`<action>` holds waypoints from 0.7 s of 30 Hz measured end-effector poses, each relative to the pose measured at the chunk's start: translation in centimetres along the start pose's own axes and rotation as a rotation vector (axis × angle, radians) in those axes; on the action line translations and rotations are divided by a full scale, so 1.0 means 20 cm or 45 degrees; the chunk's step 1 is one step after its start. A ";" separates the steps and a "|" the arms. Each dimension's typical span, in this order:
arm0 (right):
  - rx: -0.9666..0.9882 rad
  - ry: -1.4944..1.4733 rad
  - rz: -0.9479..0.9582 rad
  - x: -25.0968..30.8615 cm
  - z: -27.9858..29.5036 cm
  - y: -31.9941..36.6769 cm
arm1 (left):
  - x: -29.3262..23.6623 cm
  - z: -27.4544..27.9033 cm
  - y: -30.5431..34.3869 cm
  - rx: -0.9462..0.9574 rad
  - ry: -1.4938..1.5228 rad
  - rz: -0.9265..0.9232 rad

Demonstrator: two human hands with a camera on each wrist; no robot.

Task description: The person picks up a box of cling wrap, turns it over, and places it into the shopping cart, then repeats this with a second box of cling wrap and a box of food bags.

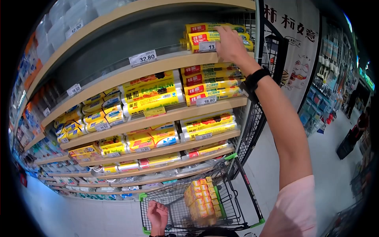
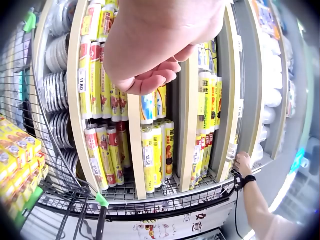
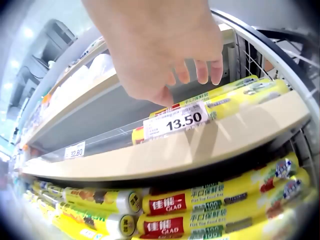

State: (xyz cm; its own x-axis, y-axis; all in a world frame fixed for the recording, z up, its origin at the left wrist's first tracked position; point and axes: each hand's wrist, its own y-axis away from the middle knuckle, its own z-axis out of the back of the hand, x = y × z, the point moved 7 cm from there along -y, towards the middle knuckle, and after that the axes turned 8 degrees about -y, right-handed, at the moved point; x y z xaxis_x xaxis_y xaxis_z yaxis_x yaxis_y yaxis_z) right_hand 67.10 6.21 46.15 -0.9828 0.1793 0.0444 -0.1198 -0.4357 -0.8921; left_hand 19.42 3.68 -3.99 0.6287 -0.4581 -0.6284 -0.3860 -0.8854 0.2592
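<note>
At the right end of the upper shelf, my right hand [image 1: 231, 44] reaches over a few yellow rolls of food storage bags [image 1: 198, 37]. In the right wrist view its fingers [image 3: 202, 72] point down over the rolls [image 3: 250, 96], behind a price tag [image 3: 176, 120] marked 13.50. The fingers are spread apart and are not wrapped round a roll. Low over the shopping cart, my left hand [image 1: 157, 214] hangs with loosely curled fingers and holds nothing. The left wrist view has that same hand [image 2: 160, 45] in front of the lower shelves.
More yellow bag rolls [image 1: 213, 81] fill the shelves below. The shopping cart [image 1: 146, 209] carries a stack of yellow boxes [image 1: 203, 199]. A black mesh panel [image 1: 252, 130] borders the shelf end. Farther right, a person [image 1: 361, 122] stands in the aisle.
</note>
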 end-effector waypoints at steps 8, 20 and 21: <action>0.310 0.349 -0.046 -0.06 -0.22 -0.44 | 0.03 0.05 -0.09 -0.084 0.078 0.072; 0.376 0.701 0.003 -0.04 -0.27 -0.49 | -0.03 0.12 -0.14 -0.068 0.081 0.036; 0.367 0.707 -0.012 -0.04 -0.24 -0.50 | -0.04 0.11 -0.14 -0.063 0.068 0.029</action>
State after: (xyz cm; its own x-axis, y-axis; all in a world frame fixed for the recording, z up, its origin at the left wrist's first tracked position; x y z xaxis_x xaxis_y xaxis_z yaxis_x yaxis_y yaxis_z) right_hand 69.74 14.68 52.81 -0.7711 0.5821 -0.2579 -0.2371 -0.6385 -0.7322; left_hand 18.48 6.77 -5.79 0.6558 -0.4808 -0.5819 -0.3678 -0.8767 0.3099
